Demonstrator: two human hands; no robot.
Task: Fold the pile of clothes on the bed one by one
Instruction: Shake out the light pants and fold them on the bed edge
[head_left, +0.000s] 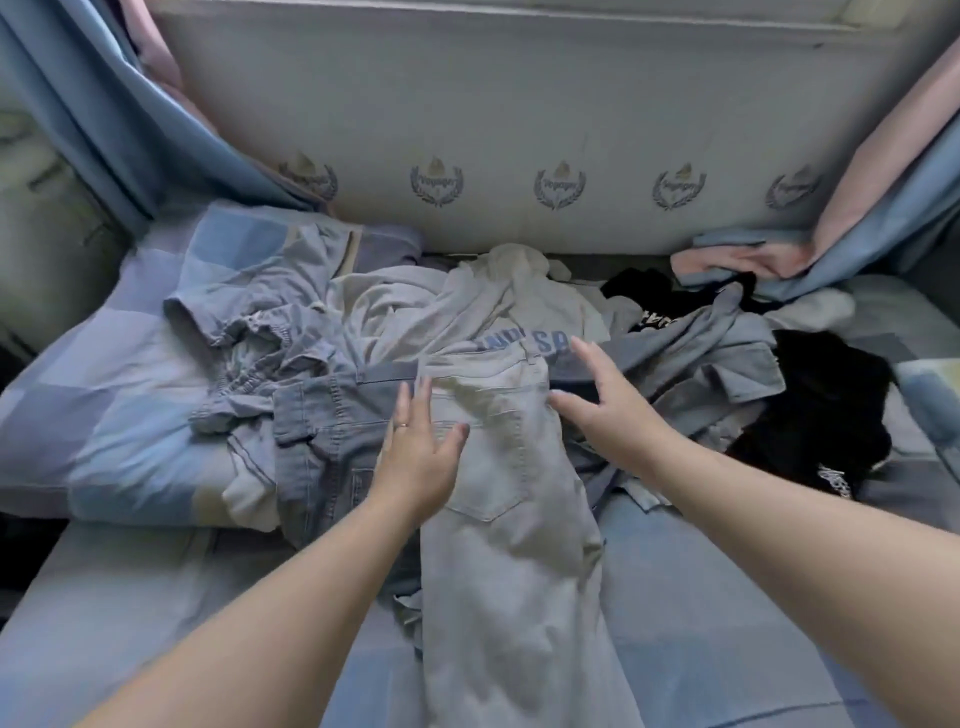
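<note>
I see the bed's soft blue checked cover (104, 415), with the rumpled pile of clothes (395, 312) heaped below the padded grey headboard (519, 130). Over the pile lie long pale grey trousers (509, 519), patch pocket up (stitching plain). My left hand (421, 457) lies flat and straight-fingered on their left edge. My right hand (608, 410) is spread beside the waistband.

The pale jeans (498, 467) are thick, matt denim with stitched seams, and the darker denim piece (332, 415) beside them looks like the same rough cloth. The checked bed sheet (104, 415) and the blue curtain (104, 114) are soft, wrinkly cloth, not shiny. The grey panel (519, 104) behind the bed looks smooth and dull.
</note>
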